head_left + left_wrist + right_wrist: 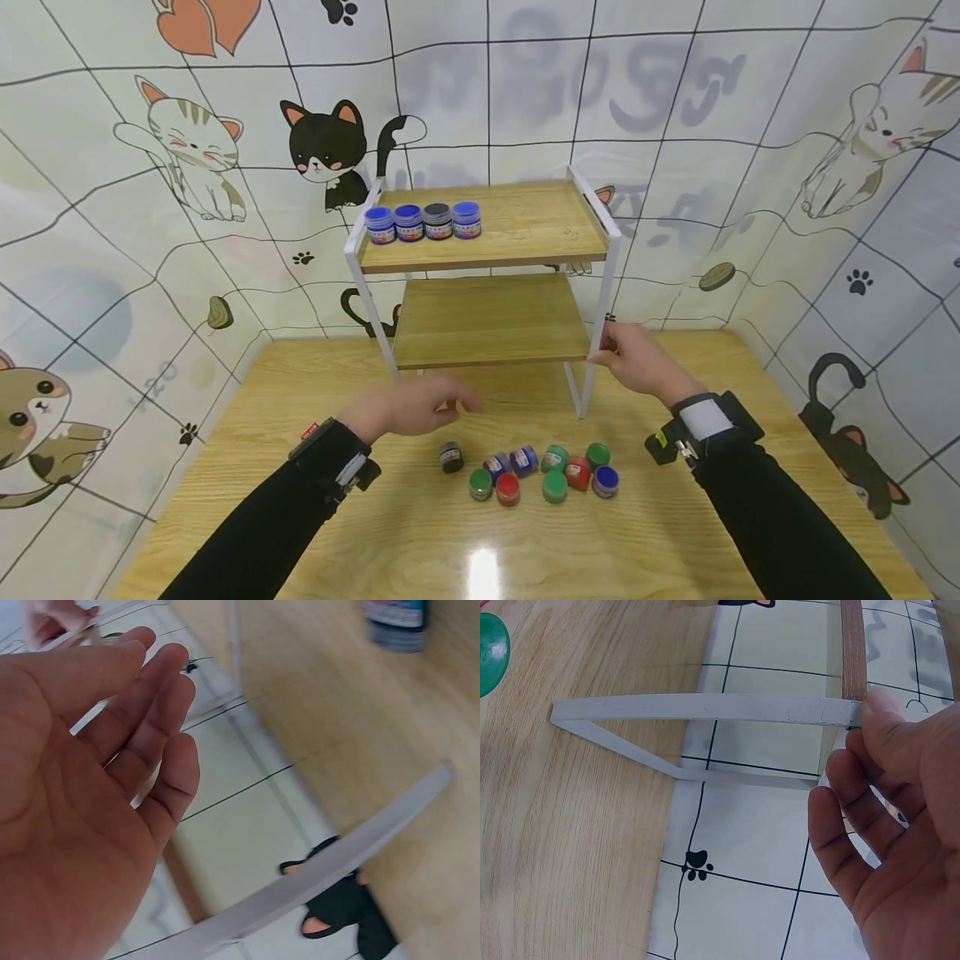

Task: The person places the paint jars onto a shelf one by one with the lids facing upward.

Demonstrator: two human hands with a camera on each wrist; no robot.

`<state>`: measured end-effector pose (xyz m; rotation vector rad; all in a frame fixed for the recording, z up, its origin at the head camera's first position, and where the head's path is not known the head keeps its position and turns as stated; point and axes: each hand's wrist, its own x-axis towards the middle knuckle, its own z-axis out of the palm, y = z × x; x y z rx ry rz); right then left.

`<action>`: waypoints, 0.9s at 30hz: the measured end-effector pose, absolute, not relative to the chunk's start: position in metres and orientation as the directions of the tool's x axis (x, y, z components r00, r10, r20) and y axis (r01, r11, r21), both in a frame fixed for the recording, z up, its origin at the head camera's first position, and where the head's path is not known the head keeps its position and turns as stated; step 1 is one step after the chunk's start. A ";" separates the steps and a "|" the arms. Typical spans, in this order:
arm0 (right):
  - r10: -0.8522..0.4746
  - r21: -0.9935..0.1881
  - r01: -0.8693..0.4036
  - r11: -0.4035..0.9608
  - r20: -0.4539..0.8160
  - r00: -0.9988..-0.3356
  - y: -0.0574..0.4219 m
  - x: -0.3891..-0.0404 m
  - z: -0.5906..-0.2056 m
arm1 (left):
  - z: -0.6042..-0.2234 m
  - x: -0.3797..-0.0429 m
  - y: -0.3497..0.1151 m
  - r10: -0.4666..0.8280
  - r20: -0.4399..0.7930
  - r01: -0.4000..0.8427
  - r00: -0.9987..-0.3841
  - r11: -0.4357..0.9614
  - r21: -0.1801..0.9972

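A two-tier rack (480,321) with wooden boards and a white frame stands at the back of the table. My right hand (637,360) pinches its right front post (780,710) beside the lower board, thumb in front and fingers behind. My left hand (412,406) hovers over the table before the rack, loosely curved and holding nothing, as the left wrist view of the hand (97,772) also shows. Just below it lies a dark-lidded paint jar (451,457). On the upper board (532,221), several paint jars (408,223) with blue and black lids line the left side.
To the right of the dark-lidded jar, a loose group of green jars (555,486), red jars (507,489) and blue jars (605,481) is on the wooden table (390,533); some lie on their sides. Walls with cat drawings (327,150) enclose the back and sides.
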<state>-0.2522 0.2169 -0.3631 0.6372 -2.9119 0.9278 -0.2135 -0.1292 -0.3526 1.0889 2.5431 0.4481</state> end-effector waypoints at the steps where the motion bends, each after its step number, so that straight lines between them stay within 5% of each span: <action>1: -0.374 -0.551 -0.385 0.740 0.139 -0.917 0.217 -0.252 -0.363 | -0.358 -0.214 -0.130 0.740 -0.184 0.633 -0.647 0.656 0.411; 27: -0.358 -0.557 -0.365 0.745 0.128 -0.925 0.216 -0.250 -0.362 | -0.445 -0.223 -0.150 0.719 -0.245 0.524 -0.651 0.659 0.540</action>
